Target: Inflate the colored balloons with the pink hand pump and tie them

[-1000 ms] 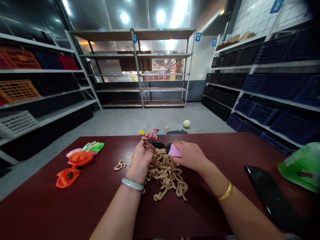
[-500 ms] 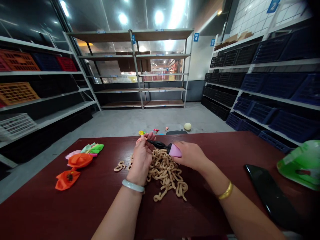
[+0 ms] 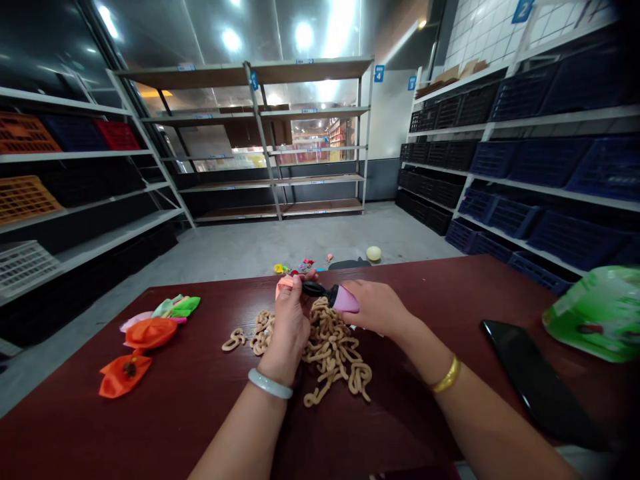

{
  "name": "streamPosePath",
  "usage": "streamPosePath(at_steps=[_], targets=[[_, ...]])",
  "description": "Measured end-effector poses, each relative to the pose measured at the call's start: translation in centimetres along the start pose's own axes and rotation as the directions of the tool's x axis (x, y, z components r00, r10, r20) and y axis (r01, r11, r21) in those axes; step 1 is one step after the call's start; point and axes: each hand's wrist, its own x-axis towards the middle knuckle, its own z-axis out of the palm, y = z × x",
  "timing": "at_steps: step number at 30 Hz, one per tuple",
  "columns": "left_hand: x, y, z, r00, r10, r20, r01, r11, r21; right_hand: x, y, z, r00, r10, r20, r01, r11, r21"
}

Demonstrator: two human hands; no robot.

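Note:
My left hand [image 3: 291,313] pinches a limp peach-coloured piece [image 3: 285,285] that looks like an uninflated balloon. The black end of a lilac and black tool [image 3: 349,301] reaches that hand's fingers; whether it goes inside the peach piece is hidden. Around the tool's lilac end my right hand [image 3: 373,307] is closed. Below both hands lies a heap of tan, twisted, rope-like pieces [image 3: 333,353] on the dark red table [image 3: 420,413]. A small loose tan piece [image 3: 234,340] sits to the left of the heap.
At the table's left are limp orange pieces [image 3: 150,333] and green and pink ones. A black phone-like slab [image 3: 530,373] and a green pouch [image 3: 597,317] are on the right. Beyond the table, a pale ball [image 3: 373,253] and coloured scraps lie on the floor. Shelves [image 3: 320,179] with crates surround the room.
The view has shifted slightly. My left hand has turned a little, and more of the peach piece shows above its fingers. Both hands keep their grips.

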Motion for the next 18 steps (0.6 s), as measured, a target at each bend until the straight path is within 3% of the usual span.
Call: streamPosePath(at_steps=[4,8,18], targets=[[-0.5,-0.2,0.5,0.995,-0.09,-0.042,0.091,0.996,0.011,-0.1,0.2,-0.2,1.0,-0.015,-0.006,0.015,1.0,-0.016],[-0.4,-0.3,0.7,0.984,-0.175,-0.015,0.172,0.978,-0.117,-0.1,-0.2,0.2,1.0,-0.015,0.004,0.015,1.0,-0.004],[-0.1,0.6,0.7,1.0,-0.008,-0.011,0.005,0.984,-0.178,0.1,-2.6,1.6,1.0,0.016,0.016,-0.017,0.999,0.028]])
